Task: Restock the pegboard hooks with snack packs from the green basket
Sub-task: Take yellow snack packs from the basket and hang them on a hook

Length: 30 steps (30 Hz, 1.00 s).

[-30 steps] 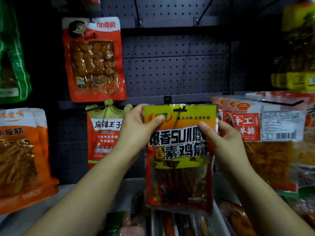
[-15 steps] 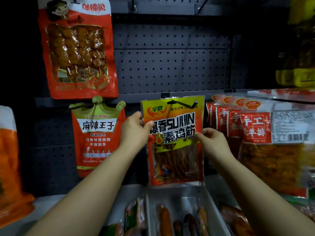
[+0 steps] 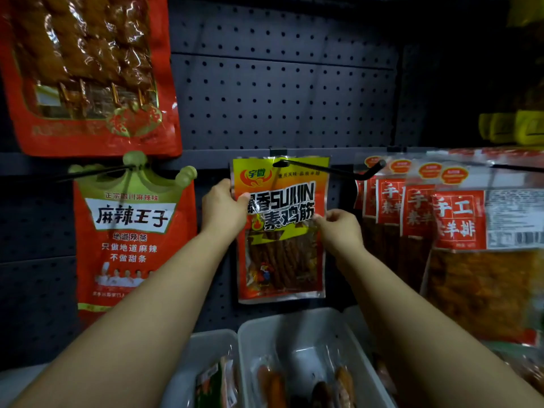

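Note:
A red and yellow snack pack with black lettering hangs against the dark pegboard, its top hole threaded on a black hook whose bent tip sticks out to the right. My left hand pinches the pack's left edge with the thumb on its front. My right hand pinches its right edge at mid height. The green basket is out of sight.
A crown-topped red pack hangs at the left, under a large red skewer pack. Several red-labelled packs hang at the right. White bins with wrapped sausages stand on the shelf below.
Both hands have slid the pack along the hook toward the pegboard; the hook's tip now sticks out well in front of it. The view has moved closer.

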{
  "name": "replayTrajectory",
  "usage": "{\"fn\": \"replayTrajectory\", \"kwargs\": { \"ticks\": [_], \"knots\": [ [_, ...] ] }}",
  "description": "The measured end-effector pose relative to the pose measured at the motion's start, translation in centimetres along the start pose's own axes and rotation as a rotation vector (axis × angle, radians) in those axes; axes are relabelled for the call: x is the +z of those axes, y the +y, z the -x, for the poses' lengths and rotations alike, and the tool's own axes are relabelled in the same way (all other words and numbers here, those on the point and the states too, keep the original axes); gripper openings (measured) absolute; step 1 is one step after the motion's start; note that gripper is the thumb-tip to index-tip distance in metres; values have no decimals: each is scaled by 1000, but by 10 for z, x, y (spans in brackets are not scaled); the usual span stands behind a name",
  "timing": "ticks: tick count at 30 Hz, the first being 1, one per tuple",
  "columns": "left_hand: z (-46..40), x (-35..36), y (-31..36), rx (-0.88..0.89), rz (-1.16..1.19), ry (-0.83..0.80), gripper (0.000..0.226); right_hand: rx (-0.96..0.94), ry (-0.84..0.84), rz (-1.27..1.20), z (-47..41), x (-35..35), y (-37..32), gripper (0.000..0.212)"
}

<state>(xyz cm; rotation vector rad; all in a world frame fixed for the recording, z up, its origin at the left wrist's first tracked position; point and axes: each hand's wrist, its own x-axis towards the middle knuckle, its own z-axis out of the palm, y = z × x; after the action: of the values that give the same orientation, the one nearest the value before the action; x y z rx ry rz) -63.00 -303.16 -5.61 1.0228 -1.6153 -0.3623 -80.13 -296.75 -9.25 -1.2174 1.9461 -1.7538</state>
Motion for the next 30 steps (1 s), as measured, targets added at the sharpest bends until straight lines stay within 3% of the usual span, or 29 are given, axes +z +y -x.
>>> {"fn": "replayTrajectory", "kwargs": {
  "ticks": [8,10,14,17,20,22,25,30],
  "knots": [
    [18,1,-12,-41,25,-40,10,34,6,44,15,4,20,25],
    [33,-1,-21,-35,-45,-100,24,52,-52,132,24,0,35,20],
    [81,-9,-30,3,-68,-128,53,116,-180,322,50,-16,61,46],
    [127,-18,-21,-11,28,-160,38,97,-197,233,87,-39,70,57],
    [178,-22,-3,-73,242,-313,16,13,-233,61,133,-77,74,33],
    [216,-18,10,-65,309,-429,17,2,-286,-59,164,-114,84,19],
    [281,1,28,-79,399,-585,25,20,-274,-84,208,-183,117,15],
    [396,60,49,-172,479,-908,12,324,-145,24,278,-300,216,11]
  ]
}}
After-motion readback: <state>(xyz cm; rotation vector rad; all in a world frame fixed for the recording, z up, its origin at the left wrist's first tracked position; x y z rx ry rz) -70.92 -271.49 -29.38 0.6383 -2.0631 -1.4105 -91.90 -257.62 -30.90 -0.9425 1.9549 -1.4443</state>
